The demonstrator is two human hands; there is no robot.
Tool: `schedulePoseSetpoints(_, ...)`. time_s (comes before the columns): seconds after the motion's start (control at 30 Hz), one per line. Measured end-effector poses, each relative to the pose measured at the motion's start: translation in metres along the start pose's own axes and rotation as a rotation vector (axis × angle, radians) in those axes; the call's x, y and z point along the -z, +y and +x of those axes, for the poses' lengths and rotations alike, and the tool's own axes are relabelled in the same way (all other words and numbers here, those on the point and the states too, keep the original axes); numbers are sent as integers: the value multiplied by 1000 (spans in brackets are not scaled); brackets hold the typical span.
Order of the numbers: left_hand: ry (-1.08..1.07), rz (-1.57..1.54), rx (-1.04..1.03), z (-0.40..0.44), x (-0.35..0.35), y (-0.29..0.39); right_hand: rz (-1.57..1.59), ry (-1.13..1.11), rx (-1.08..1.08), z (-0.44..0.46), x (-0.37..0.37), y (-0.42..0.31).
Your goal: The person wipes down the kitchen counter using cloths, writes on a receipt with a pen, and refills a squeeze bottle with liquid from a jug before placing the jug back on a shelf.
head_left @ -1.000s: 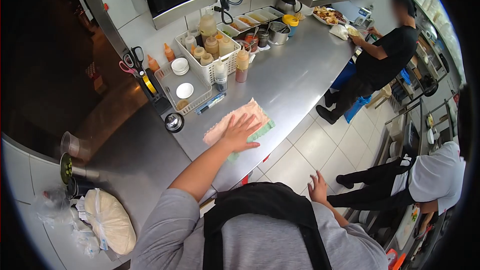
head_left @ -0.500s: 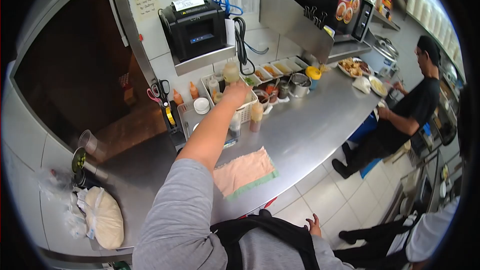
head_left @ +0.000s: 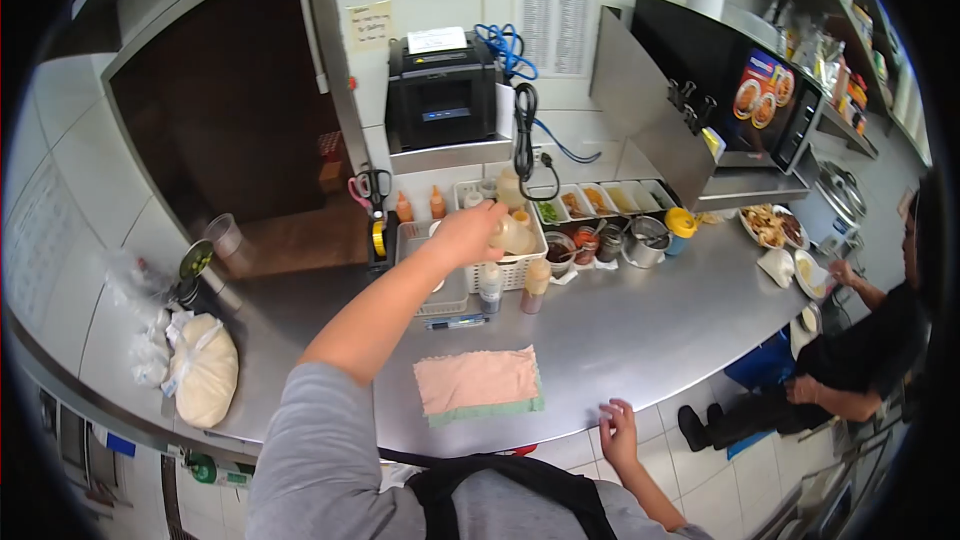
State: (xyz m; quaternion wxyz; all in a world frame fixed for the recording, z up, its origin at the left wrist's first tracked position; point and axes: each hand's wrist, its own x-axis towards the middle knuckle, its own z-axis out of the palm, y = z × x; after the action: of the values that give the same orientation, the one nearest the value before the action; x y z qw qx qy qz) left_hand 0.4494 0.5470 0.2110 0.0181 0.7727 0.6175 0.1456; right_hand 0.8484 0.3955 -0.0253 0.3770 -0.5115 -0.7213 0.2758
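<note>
Got left hand (head_left: 468,236) wrapped round a bottle (head_left: 516,237) at the white basket (head_left: 513,274), right hand (head_left: 618,428) near bench (head_left: 590,355), fingers kinda spread.

Clock read from the cloth (head_left: 475,380): body plain peach, mint-green band along its 6 o'clock edge. Tabletop (head_left: 590,340) silver-grey. 12 to 1: basket (head_left: 512,277) white, patterned with rows of small holes; bottle (head_left: 515,235) by left hand (head_left: 472,232) translucent, pale yellow. Just before 12: squeeze bottles (head_left: 438,203) orange; printer (head_left: 440,90) black, small blue light. 1: microwave (head_left: 680,50) black, sticker (head_left: 763,90) blue with reds. 2: lid (head_left: 681,220) yellow. 3: co-worker's shirt (head_left: 875,340) black. 4: floor tiles (head_left: 690,470) off-white, darker grout grid. 8: sleeve (head_left: 330,440) grey. 9: bag (head_left: 205,375) cream.
</note>
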Motion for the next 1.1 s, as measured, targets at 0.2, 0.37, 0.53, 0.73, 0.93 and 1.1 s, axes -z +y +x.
schedulePoseSetpoints(0.2, 484, -451, 111, -135, 40, -7, -70, 17, 715, 168, 6, -136)
schedulePoseSetpoints(0.37, 454, -775, 380, -237, 19, -53, 35, 148, 970, 297, -2, -310)
schedulePoseSetpoints(0.53, 376, -447, 621, -311, -21, -86, -303, 443, 677, 408, -34, -431)
schedulePoseSetpoints(0.73, 353, -614, 747, -340, -52, -114, -52, 257, 480, 450, -52, -473)
schedulePoseSetpoints(0.93, 552, -532, 326, -292, 37, -88, 47, -104, 834, 352, -34, -507)
schedulePoseSetpoints(1.1, 357, -2059, -63, -204, 147, -52, -173, -620, 1026, 232, -39, -521)
